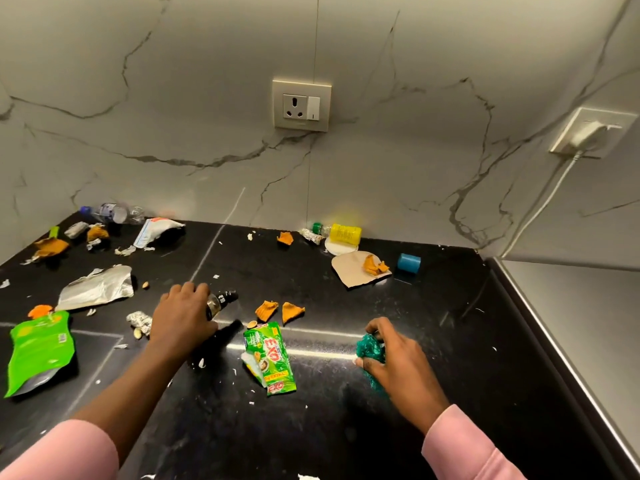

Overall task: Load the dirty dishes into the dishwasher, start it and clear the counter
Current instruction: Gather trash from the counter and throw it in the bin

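The black counter (pixel 346 427) is strewn with litter. My left hand (pixel 180 317) grips a small dark bottle (pixel 221 301) lying on its side, its black cap pointing right. My right hand (pixel 398 362) holds a teal green scrubber (pixel 370 351) pressed against the counter. Between my hands lies a green Exo soap wrapper (pixel 272 358). Two orange peel pieces (pixel 278 311) sit just behind it. No dishes or dishwasher show in view.
A silver foil packet (pixel 97 287), a green pouch (pixel 40 351), foil balls and peels lie at left. A plastic bottle (pixel 110 213) and torn packet (pixel 156 230) lie at the back. A yellow bottle (pixel 343 233), brown paper (pixel 349 270) and blue cap (pixel 408 262) sit back right.
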Demonstrator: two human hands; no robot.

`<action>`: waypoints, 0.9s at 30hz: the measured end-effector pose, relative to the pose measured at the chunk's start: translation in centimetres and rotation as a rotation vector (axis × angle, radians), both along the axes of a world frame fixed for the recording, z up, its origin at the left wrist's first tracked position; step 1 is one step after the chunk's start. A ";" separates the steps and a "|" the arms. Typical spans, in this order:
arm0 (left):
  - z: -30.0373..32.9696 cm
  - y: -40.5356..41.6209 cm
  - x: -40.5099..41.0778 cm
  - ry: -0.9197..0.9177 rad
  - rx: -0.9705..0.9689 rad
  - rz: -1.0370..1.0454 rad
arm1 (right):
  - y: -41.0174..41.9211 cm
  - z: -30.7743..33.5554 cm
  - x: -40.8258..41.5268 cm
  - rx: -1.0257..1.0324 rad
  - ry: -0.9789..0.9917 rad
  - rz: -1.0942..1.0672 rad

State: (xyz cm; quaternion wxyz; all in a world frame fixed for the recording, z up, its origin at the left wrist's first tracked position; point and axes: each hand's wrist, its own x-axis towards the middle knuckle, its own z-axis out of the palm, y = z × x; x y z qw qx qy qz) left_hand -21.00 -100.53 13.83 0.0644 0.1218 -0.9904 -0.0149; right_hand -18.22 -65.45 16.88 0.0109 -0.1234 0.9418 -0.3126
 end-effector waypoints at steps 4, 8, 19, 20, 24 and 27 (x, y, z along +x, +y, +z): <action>2.6 2.3 -0.3 0.157 0.302 0.047 | 1.6 0.9 -2.2 0.019 -0.015 0.003; 5.6 6.7 -0.6 0.295 0.639 0.016 | 4.5 1.9 -7.8 0.022 0.050 -0.049; 7.9 15.4 -2.3 0.401 0.751 0.056 | 8.5 -1.2 -28.5 0.297 0.154 0.037; 7.9 15.7 -2.3 0.406 0.748 0.062 | 8.7 -1.8 -29.3 0.321 0.101 0.048; 7.4 15.9 -1.4 0.403 0.716 0.155 | 8.6 -5.4 -30.9 0.388 -0.042 0.118; 7.2 15.7 -0.7 0.423 0.711 0.201 | 9.0 -6.4 -30.7 0.448 0.041 0.119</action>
